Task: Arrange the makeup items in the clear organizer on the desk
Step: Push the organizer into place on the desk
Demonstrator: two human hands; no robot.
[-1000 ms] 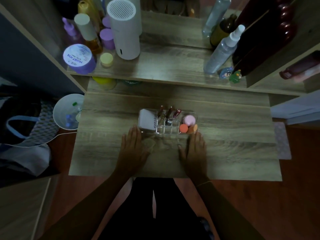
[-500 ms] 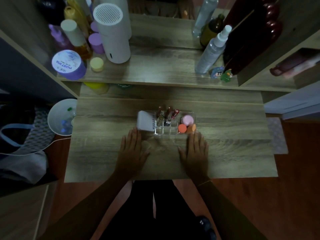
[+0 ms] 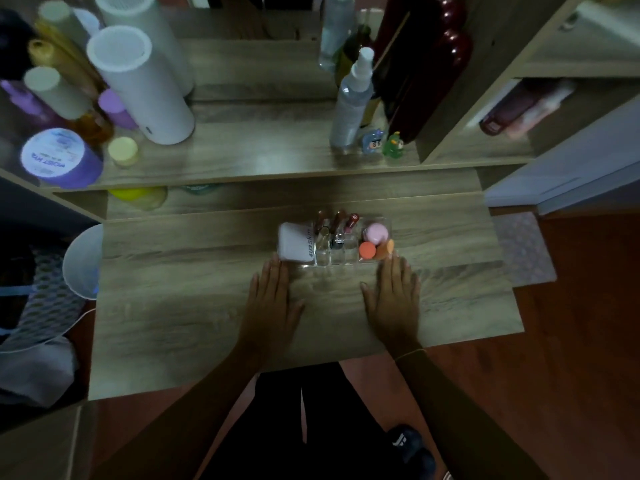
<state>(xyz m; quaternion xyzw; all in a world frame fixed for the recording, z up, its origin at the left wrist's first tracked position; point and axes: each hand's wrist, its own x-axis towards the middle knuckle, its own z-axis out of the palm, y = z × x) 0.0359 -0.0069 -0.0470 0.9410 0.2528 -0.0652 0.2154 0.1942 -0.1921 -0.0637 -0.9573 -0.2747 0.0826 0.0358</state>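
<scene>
Wooden desk [image 3: 194,306] filling most of the view, shelf [image 3: 242,157] above it crowded with bottles and a big white cylinder [image 3: 138,84]. Near the desk's middle, toward the back: clear organizer [image 3: 343,261], already loaded. Left hand [image 3: 272,303] and right hand [image 3: 393,299] flat on the wood just in front of it, palms down, fingers spread a little, holding nothing (fingertips right at the organizer's near edge, contact hard to call). Inside, left to right: white compact [image 3: 294,242], lipsticks [image 3: 337,221] standing tilted in the narrow slots, then pink sponge [image 3: 376,233], orange-red sponge [image 3: 367,250].
</scene>
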